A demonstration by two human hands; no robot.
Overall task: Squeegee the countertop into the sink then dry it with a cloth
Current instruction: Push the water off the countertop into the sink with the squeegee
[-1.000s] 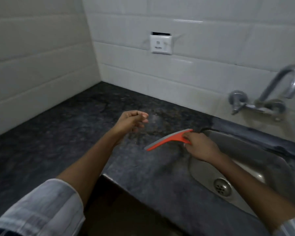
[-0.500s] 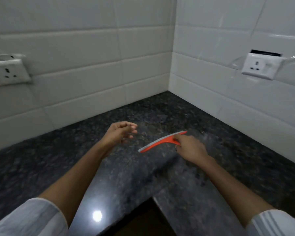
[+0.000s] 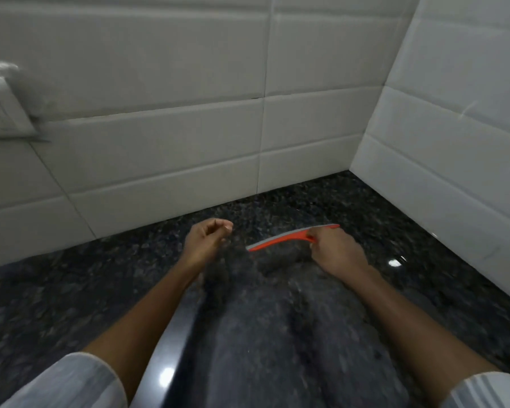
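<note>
My right hand (image 3: 337, 253) grips the handle of an orange squeegee (image 3: 280, 240) with a grey rubber edge, its blade stretched out to the left just over the dark speckled granite countertop (image 3: 277, 334). My left hand (image 3: 206, 238) hovers left of the blade tip, fingers loosely curled with nothing in them. A paler, smeared patch of counter lies between my forearms. The sink and any cloth are out of view.
White tiled walls meet in a corner (image 3: 365, 136) at the back right of the counter. A white wall socket (image 3: 0, 113) is mounted at the far left. The counter's rounded front edge (image 3: 165, 363) runs between my arms.
My view has swung left, away from the sink and tap toward the wall corner. Both hands moved along with it, the squeegee still held in my right hand.
</note>
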